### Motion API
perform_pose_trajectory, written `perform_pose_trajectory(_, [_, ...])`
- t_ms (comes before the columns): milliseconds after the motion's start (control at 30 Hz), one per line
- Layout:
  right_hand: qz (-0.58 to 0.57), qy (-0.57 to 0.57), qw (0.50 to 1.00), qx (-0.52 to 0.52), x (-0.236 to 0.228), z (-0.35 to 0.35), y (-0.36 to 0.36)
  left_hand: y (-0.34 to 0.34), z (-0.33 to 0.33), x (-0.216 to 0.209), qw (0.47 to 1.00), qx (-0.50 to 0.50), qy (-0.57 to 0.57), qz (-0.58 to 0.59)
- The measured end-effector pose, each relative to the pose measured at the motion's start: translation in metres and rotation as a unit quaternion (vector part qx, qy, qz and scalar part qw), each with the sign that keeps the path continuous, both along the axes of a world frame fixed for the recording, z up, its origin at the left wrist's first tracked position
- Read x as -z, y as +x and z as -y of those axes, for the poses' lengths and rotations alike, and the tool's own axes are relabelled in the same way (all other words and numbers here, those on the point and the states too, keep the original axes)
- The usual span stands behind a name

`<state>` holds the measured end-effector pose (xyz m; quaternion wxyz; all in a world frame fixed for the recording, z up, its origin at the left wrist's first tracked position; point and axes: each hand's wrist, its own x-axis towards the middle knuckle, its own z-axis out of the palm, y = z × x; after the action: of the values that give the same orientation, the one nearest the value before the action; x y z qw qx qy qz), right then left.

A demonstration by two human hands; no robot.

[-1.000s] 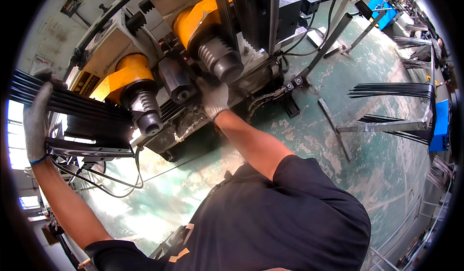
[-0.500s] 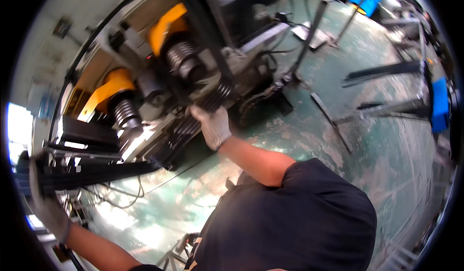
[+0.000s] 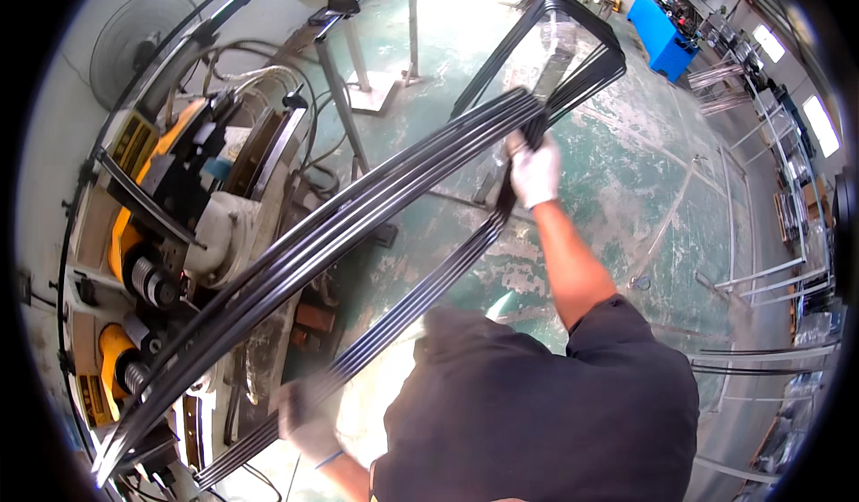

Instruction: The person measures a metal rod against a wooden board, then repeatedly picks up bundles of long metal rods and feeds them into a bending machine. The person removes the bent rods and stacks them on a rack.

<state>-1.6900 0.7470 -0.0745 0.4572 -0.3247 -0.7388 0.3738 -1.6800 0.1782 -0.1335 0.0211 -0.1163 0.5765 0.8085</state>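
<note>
A stack of long black bent metal tubes [image 3: 358, 207] runs slantwise across the view, from the lower left to a bend near the middle top. Its lower, nearer run of tubes [image 3: 420, 296] lies between my two hands. Gloved in white, my right hand [image 3: 537, 171] is closed around the stack at its bent end. My left hand [image 3: 309, 421], also gloved and blurred by motion, is wrapped round the nearer run at the lower left. The stack's far lower-left end passes in front of the machine.
At left stands a machine with yellow parts [image 3: 116, 242] and ribbed spindles [image 3: 148, 274], hoses behind it. More black bent tubes [image 3: 582, 19] hang on a stand ahead. A blue bin [image 3: 662, 37] stands farther right, with metal racks [image 3: 769, 278] along the right side.
My view has turned to the right, away from the machine. The stack of tubes has swung out across the floor with both hands on it, my right hand now at its bend.
</note>
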Motion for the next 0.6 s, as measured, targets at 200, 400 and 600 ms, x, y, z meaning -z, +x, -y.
perform_pose_trajectory(200, [0.136,0.211,0.96,0.122,-0.075,-0.198,0.014,0.013,-0.193,0.109,0.798,0.075,0.444,0.4])
perform_pose_trajectory(400, [0.323,0.197,0.918,0.121,-0.053,-0.396,-0.034,-0.006,-0.338,0.091,0.915,0.19,0.209,0.287])
perform_pose_trajectory(600, [0.301,0.346,0.87,0.182,0.012,-0.523,-0.09,-0.041,-0.41,0.029,0.968,0.144,0.14,0.151])
